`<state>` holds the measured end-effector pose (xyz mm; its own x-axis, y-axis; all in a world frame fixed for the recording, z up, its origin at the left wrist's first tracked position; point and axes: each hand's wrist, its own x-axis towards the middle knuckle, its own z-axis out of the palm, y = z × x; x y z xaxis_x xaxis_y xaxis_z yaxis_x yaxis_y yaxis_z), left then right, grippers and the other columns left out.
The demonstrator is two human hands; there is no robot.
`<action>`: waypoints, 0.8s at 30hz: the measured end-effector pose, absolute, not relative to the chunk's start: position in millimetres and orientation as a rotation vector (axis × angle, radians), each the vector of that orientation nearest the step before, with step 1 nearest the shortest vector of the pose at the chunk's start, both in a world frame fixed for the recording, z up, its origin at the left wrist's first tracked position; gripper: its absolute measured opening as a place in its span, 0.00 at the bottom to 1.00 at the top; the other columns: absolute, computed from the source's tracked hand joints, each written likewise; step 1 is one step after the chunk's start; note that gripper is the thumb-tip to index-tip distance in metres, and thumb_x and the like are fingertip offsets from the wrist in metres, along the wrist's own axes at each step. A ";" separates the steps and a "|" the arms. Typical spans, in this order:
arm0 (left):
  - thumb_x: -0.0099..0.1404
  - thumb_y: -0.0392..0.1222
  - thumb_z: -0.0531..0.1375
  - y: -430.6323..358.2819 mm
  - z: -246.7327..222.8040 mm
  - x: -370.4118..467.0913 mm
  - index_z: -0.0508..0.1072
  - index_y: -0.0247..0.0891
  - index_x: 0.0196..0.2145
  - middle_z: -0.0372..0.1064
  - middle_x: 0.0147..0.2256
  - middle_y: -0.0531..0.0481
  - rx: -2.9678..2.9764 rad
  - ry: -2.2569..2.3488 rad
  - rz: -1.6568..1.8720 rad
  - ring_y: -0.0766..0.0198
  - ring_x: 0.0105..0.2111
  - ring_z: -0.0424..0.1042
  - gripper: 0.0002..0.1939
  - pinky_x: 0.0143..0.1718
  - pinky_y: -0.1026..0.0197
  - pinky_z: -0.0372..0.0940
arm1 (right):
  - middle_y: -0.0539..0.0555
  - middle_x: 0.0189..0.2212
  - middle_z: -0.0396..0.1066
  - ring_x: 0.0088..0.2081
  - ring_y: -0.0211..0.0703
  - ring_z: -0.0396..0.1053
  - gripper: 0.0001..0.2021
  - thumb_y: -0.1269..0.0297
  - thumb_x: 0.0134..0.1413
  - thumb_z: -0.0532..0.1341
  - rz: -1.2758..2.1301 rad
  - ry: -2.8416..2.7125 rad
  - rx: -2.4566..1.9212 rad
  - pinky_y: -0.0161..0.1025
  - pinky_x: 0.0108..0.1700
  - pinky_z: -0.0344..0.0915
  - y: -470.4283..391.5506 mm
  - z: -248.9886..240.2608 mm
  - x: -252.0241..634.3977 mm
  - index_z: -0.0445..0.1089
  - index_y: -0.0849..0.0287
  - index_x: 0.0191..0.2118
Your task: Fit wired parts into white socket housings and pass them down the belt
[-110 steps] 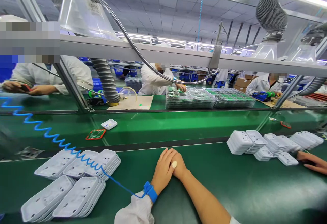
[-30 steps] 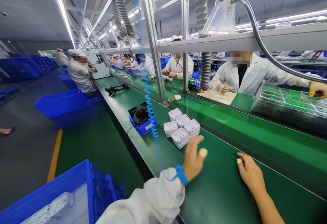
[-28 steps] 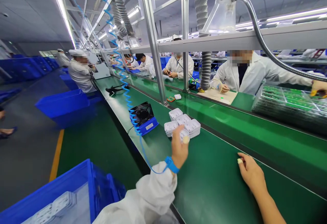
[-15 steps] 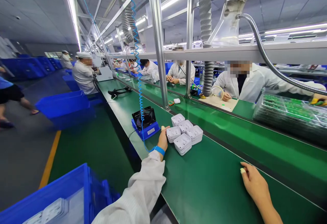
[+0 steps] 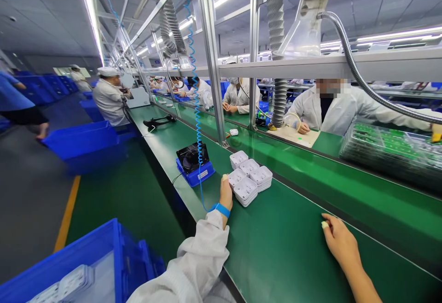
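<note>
Five short stacks of white square plastic housings [image 5: 246, 191] stand close together on the green bench top. My left hand [image 5: 226, 194] rests at the left side of the nearest stacks, its thumb with a pale finger cot pointing up. The other fingers are mostly hidden there; the hand looks stretched along the stacks, not wrapped round one. It wears a blue wrist strap [image 5: 222, 209] with a coiled blue cord [image 5: 198, 132]. My right hand [image 5: 340, 243] lies on the bench to the right, thumb and forefinger apart, holding nothing.
A black fan on a blue base [image 5: 196, 171] stands left of the stacks. A blue bin [image 5: 117, 257] with white parts is at lower left. Beyond the metal post [image 5: 212, 63], co-workers sit across a green strip; trays of green boards [image 5: 386, 146] lie at right.
My left hand has shifted slightly, its thumb now upright beside the stacks. The view has tilted a little. My right hand stays nearly in place. A passer-by at far left has moved.
</note>
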<state>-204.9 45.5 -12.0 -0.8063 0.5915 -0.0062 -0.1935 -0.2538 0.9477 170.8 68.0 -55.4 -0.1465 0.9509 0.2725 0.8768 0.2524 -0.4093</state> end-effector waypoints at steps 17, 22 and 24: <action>0.64 0.41 0.50 5.8 8.4 -5.1 0.54 0.37 0.56 0.55 0.54 0.41 2.081 1.138 1.402 0.55 0.55 0.55 0.23 0.55 0.50 0.54 | 0.53 0.36 0.68 0.39 0.42 0.67 0.16 0.64 0.54 0.46 0.271 -2.003 -1.549 0.40 0.42 0.64 61.5 -42.6 161.6 0.64 0.57 0.45; 0.62 0.41 0.52 23.3 -12.5 27.1 0.60 0.37 0.50 0.62 0.48 0.42 2.144 1.033 1.147 0.56 0.48 0.61 0.18 0.50 0.51 0.58 | 0.55 0.40 0.68 0.42 0.42 0.66 0.16 0.68 0.53 0.48 0.291 -1.982 -1.463 0.39 0.45 0.63 59.1 -37.5 160.1 0.64 0.59 0.46; 0.62 0.41 0.52 33.1 -17.5 29.7 0.63 0.37 0.46 0.64 0.44 0.44 2.133 1.064 1.091 0.57 0.44 0.62 0.14 0.47 0.52 0.60 | 0.55 0.39 0.69 0.42 0.42 0.66 0.16 0.70 0.52 0.48 0.301 -1.975 -1.463 0.39 0.44 0.63 58.9 -36.0 159.2 0.64 0.59 0.45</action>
<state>29.7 33.1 -17.5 0.3692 0.8235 0.4307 0.4100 -0.5602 0.7198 159.2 58.9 -36.0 -0.1629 0.9168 0.3645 0.7668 0.3501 -0.5380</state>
